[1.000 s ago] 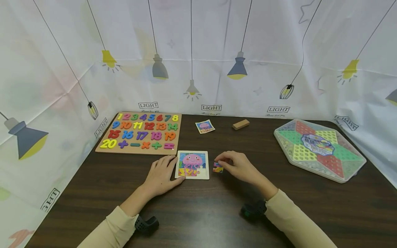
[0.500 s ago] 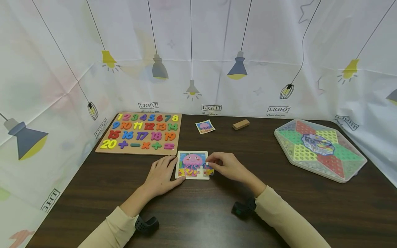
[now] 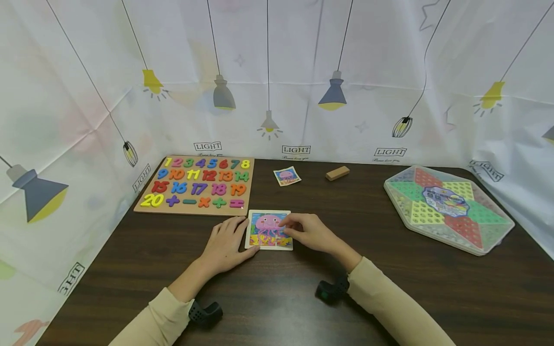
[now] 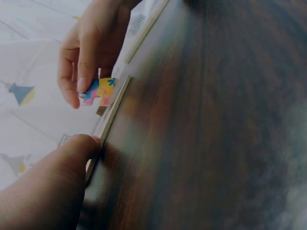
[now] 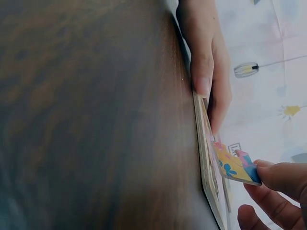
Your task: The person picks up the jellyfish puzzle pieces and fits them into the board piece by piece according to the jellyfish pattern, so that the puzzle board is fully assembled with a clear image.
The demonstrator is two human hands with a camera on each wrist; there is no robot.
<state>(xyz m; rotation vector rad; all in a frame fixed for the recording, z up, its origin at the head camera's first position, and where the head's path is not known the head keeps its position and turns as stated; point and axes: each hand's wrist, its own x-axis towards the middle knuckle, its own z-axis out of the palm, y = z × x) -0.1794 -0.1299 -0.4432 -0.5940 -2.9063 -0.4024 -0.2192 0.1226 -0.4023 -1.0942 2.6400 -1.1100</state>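
A jigsaw puzzle board (image 3: 268, 211) with a pink jellyfish picture lies in front of me in the head view. My left hand (image 3: 225, 244) rests along its left side, thumb at the lower edge. Over the lower right part of the board, my right hand (image 3: 310, 232) pinches a puzzle piece (image 5: 232, 163). Thumb and fingertips hold one end of it in the right wrist view, where yellow, blue and pink show. That piece is tilted above the board in both wrist views. From the head, it blends into the picture beneath.
A wooden number board (image 3: 190, 208) lies behind my left hand. Farther back are a small jellyfish card (image 3: 286, 176) and a wooden block (image 3: 337, 173). A hexagonal game box (image 3: 447, 209) sits at the right. A printed white curtain (image 3: 285, 48) stands behind the table.
My right hand has moved left, carrying the puzzle piece from beside the board to above its lower right part. My left hand has stayed at the board's left edge.
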